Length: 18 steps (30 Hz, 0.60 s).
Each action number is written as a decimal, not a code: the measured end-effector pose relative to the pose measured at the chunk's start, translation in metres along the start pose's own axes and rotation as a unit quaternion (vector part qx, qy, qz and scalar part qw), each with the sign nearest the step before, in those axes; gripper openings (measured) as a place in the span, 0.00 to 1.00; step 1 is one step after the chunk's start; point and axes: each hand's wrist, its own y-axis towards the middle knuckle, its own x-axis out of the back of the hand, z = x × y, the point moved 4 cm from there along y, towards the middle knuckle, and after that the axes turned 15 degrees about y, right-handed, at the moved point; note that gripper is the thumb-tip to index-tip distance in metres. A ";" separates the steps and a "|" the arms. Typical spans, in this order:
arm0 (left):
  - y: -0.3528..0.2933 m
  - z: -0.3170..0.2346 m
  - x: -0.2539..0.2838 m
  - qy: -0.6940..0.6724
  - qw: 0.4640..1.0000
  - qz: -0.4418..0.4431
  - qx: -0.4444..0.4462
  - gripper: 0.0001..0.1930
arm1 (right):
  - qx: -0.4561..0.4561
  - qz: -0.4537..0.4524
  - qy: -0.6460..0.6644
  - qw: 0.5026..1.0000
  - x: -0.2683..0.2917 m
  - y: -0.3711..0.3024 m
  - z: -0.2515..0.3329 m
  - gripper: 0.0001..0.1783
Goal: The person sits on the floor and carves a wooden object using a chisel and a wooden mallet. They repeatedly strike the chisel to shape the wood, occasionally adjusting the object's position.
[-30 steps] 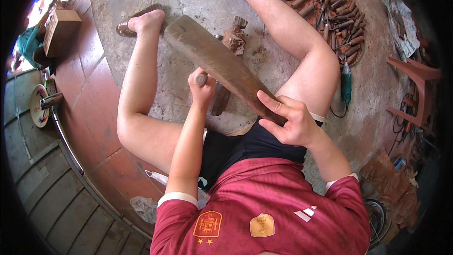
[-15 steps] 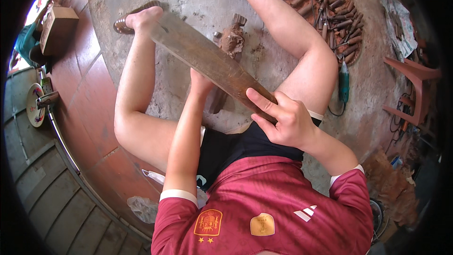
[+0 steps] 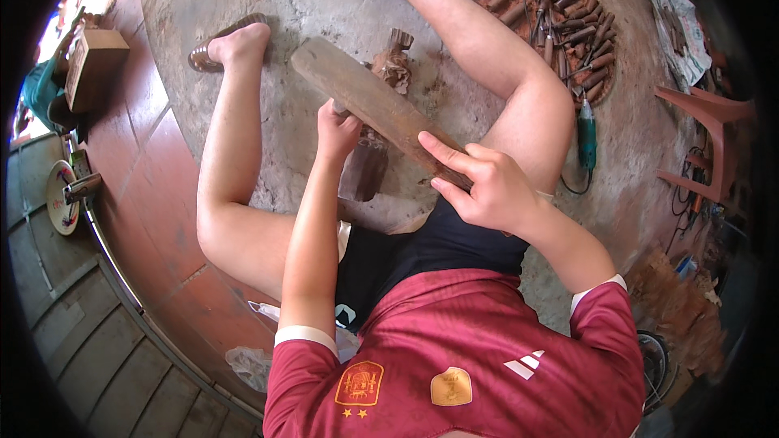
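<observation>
My right hand (image 3: 495, 191) is closed round the narrow end of a long flat wooden mallet (image 3: 373, 101), with its index finger stretched along the wood. The mallet slants up to the left, above my left hand (image 3: 337, 134). That hand is closed on a chisel-like tool (image 3: 339, 107); only its grey end shows, and the mallet hides the rest. Behind the mallet, between my legs, lies a brown carved wood piece (image 3: 395, 69). A dark wood block (image 3: 363, 172) shows below the mallet, beside my left wrist. Whether the two are joined is hidden.
Many wooden-handled tools lie on a round reddish tray (image 3: 596, 97) at the upper right. A green corded power tool (image 3: 586, 134) rests on the concrete floor nearby. At the far right is a brown plastic stool (image 3: 714, 134); a cardboard box (image 3: 96, 69) stands at the left.
The mallet's broad end, blurred before, has swung down and to the right. My left hand has shifted slightly up and left, and the grey tool end now shows at it.
</observation>
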 end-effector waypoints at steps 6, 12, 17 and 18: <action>-0.022 -0.003 0.017 -0.084 0.990 -0.115 0.017 0.13 | 0.054 -0.067 0.089 0.992 0.013 -0.004 0.004 0.36; -0.037 -0.006 0.017 -0.136 0.977 -0.160 -0.025 0.14 | 0.034 -0.055 0.103 0.993 0.004 -0.010 -0.005 0.36; -0.040 -0.011 0.016 -0.158 0.973 -0.158 -0.064 0.13 | 0.018 -0.016 0.101 0.995 0.003 -0.016 -0.003 0.36; -0.041 -0.009 0.015 -0.145 0.975 -0.157 -0.061 0.13 | 0.016 -0.017 0.100 0.995 0.003 -0.016 -0.003 0.36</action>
